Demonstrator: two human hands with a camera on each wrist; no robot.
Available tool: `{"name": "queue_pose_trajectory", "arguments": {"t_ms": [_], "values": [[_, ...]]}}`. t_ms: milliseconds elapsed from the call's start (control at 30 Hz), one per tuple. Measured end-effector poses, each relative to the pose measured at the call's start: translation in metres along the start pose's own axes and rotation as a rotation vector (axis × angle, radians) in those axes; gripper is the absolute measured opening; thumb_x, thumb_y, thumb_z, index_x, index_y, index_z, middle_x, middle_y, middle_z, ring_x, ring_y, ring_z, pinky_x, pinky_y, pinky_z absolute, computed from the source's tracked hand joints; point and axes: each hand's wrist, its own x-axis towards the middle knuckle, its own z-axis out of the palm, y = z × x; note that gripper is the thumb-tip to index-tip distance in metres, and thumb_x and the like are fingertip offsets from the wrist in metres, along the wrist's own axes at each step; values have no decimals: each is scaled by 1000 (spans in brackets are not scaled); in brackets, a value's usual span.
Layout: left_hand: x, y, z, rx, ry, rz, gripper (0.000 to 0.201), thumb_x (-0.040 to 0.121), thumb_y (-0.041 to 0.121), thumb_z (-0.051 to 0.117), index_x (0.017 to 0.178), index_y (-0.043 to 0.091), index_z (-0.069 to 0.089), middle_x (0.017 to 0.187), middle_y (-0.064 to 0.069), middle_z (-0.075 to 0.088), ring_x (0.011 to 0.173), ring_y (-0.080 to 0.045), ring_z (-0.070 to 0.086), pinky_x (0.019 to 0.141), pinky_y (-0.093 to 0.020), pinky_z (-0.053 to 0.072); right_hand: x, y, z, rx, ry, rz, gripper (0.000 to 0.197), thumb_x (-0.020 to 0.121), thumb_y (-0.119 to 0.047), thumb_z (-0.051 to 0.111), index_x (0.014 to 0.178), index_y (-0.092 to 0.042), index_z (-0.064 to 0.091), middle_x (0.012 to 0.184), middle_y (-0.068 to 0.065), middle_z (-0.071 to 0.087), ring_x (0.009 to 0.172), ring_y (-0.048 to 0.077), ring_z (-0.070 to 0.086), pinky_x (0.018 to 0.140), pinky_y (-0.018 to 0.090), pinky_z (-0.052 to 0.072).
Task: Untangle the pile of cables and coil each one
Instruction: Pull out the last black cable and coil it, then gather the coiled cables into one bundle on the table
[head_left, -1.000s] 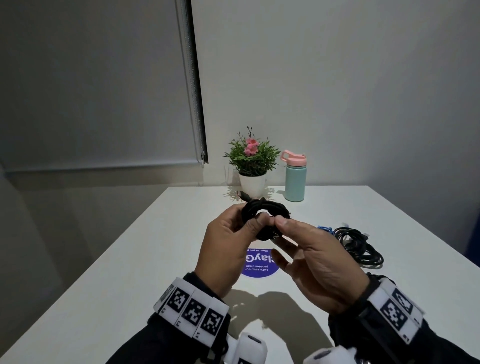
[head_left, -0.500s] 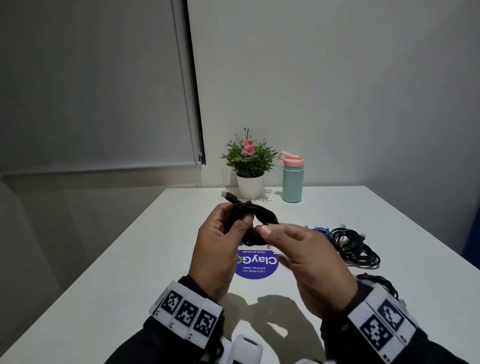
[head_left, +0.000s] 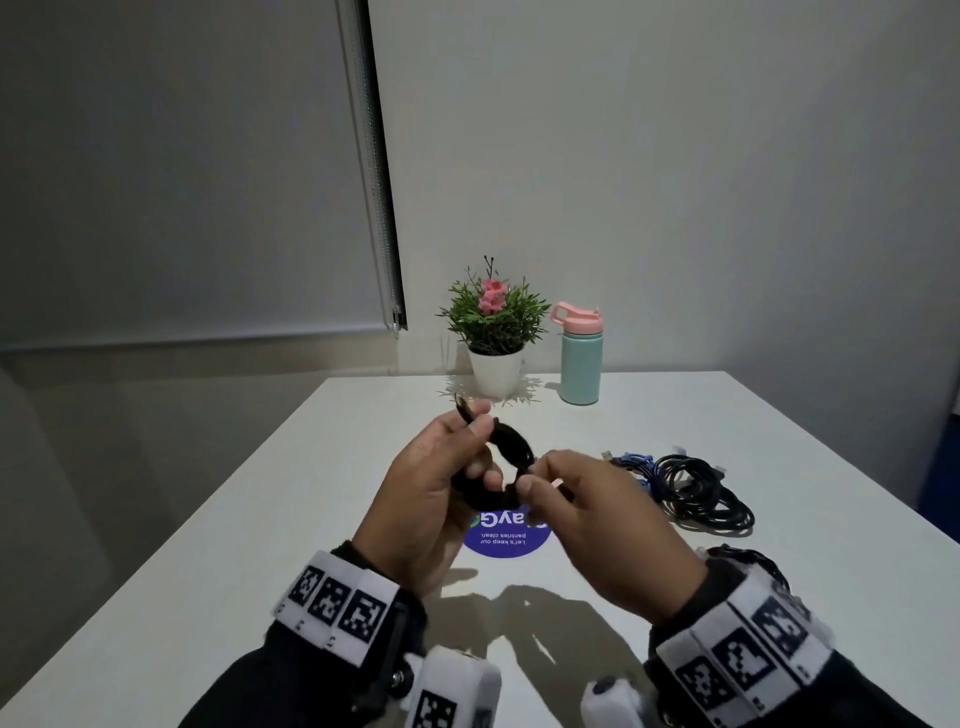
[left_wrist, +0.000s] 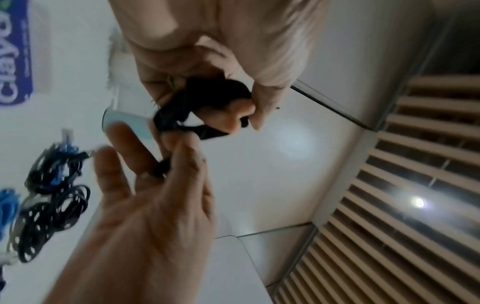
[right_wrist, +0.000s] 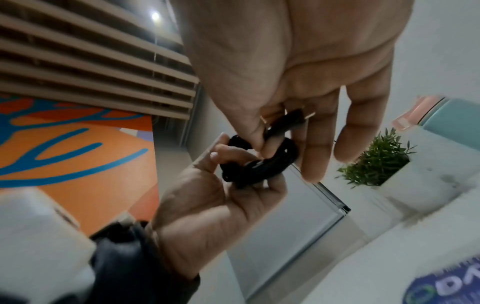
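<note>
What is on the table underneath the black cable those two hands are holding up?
Below the black cable lies a round blue sticker on the white table. Both hands cover its upper part, so only some of its lettering shows.

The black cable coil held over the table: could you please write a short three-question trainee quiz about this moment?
1. True or false: the black cable coil lies flat on the white table.
2. Which hand pinches the coil's loose plug end? A) left hand B) right hand
3. Fill in: the cables on the table lie to the person's ____.

Key:
1. False; both hands hold it above the table.
2. B; the left hand's grip is round the coil itself.
3. Right; they are black and blue.
</note>
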Motion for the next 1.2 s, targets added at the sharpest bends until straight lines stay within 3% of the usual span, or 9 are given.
{"name": "queue_pose_trajectory", "arguments": {"t_ms": [133,233,333,433,533,633,800,1033,1200], "values": [[-8,-2,1,-170,-91,-55,31,94,23,65,119,7,55,82,-5,61,70,-17,61,70,-30,53,2,8,12,141,-60,91,30,99,-23,47,77,-5,59,67,10,71,60,14,64,73,42,53],[-16,-13,-4,94,-75,28,56,83,21,72,134,17,51,103,-13,73,89,-23,71,73,-29,57,0,8,14,356,-183,182,30,96,-13,43,83,-2,67,75,10,72,58,17,62,64,36,53],[-26,-25,-16,163,-8,-5,54,85,22,71,137,21,53,85,-12,70,70,-23,67,52,-37,51,-9,6,20,210,-411,134,27,97,-17,46,83,-12,69,75,0,69,57,12,61,63,26,50],[-38,-38,-32,23,54,-136,45,86,17,60,131,19,64,75,-12,59,55,-21,53,51,-34,45,-12,11,21,-65,-566,119,33,97,-35,51,74,-18,66,76,2,70,61,11,59,70,29,51],[-46,-50,-40,-11,130,-170,47,78,12,58,123,16,71,70,-9,54,51,-18,44,48,-29,42,-2,21,4,-293,-484,78,38,93,-46,56,80,-12,66,82,8,69,75,19,62,71,30,47],[-58,-48,-53,-92,170,-224,45,80,5,55,121,11,72,81,-15,65,58,-24,49,56,-32,47,11,31,-17,-533,-341,102,37,93,-44,55,85,-10,68,85,7,69,83,23,62,72,31,48],[-51,-53,-56,-243,176,-281,41,92,-1,44,117,10,75,108,-25,71,72,-28,73,72,-34,60,25,79,-38,-907,-405,348,39,83,-43,60,58,-16,49,60,-1,51,64,19,52,55,26,34],[-46,-61,-63,-336,215,-275,43,80,8,60,121,4,71,96,-24,72,72,-31,73,72,-33,63,28,80,-30,-967,-514,395,34,86,-30,65,62,-13,49,61,1,48,60,18,50,48,22,34],[-44,-67,-67,-296,242,-248,47,79,12,65,126,6,66,112,-26,72,90,-34,76,79,-36,63,21,61,-24,-664,-404,296,28,80,-23,63,55,-15,57,54,0,54,54,16,49,52,24,37]]}}
